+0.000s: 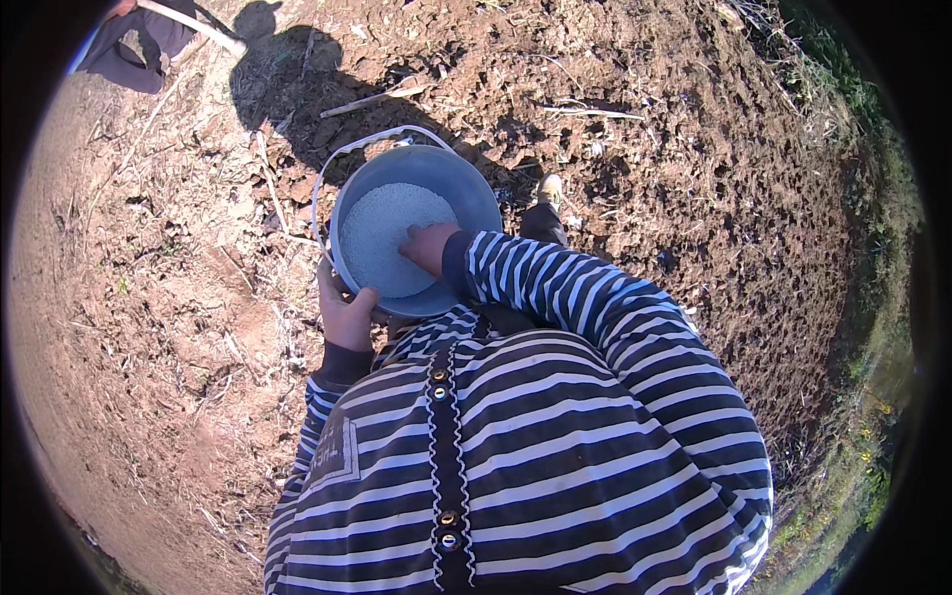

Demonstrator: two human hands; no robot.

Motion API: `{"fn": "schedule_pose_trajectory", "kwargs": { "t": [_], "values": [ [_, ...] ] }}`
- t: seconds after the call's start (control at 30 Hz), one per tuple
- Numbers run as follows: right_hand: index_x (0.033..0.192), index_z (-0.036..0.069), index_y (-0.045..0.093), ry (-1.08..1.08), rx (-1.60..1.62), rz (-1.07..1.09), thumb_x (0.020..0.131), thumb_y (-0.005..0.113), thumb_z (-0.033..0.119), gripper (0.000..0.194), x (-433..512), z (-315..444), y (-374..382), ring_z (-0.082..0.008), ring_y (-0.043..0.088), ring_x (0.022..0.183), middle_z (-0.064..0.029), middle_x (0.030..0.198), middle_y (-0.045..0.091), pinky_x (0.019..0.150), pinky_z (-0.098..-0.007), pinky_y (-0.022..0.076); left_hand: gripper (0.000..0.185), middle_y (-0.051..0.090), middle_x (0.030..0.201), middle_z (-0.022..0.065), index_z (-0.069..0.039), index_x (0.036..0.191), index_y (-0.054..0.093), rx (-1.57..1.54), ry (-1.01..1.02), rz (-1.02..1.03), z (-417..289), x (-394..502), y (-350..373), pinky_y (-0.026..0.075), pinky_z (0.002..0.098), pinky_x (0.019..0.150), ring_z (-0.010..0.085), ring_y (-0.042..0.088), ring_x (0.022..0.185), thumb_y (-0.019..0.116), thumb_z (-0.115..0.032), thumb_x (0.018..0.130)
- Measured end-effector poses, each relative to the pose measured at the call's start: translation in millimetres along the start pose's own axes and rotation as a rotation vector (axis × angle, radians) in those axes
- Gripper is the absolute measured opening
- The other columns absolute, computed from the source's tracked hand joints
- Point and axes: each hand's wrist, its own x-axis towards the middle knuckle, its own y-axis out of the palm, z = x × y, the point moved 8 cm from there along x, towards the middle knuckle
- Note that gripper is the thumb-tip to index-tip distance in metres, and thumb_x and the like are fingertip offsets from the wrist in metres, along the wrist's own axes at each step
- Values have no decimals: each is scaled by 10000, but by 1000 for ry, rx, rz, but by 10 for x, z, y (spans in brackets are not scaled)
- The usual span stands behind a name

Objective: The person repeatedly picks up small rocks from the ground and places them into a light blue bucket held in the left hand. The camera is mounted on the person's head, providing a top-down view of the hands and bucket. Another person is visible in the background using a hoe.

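A grey plastic bucket (476,195) with a pale handle (318,195) is held close in front of my striped shirt. White granules (387,230) fill its lower part. My left hand (348,309) grips the bucket at its lower left rim, thumb over the edge and the other fingers outside. Inside the bucket is my right hand (433,247), its fingertips in the granules; whether it holds any of them is hidden.
Tilled brown soil (669,186) with dry stalks (372,100) surrounds me. At the upper left, another person's dark-trousered legs (134,48) show beside a wooden tool handle (193,24). My shoe (550,190) is beyond the bucket. Green plants (870,416) border the soil at right.
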Motion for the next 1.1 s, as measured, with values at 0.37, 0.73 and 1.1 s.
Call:
{"fn": "schedule_pose_trajectory", "kwargs": {
  "t": [0.37,0.73,1.1],
  "values": [
    [1007,69,574,-76,17,167,781,493,148,253,-125,-1269,407,-304,576,909,-126,1013,567,765,-399,474,703,516,890,131,-25,1285,222,123,0,-66,85,343,1194,463,209,406,157,553,614,504,49,645],
    [1034,66,585,-45,106,176,810,454,126,266,-495,-2401,554,-301,540,992,-146,1105,526,816,-379,457,677,523,888,120,-30,1268,242,219,-66,-52,349,598,2326,443,200,416,148,548,592,502,28,645],
    [927,22,570,34,1011,-306,818,467,76,159,-726,-2426,65,-226,577,713,-133,857,574,642,-313,458,672,529,870,133,-13,1258,240,185,-89,-39,354,626,2043,443,205,408,155,546,577,497,48,640]
  ]
}}
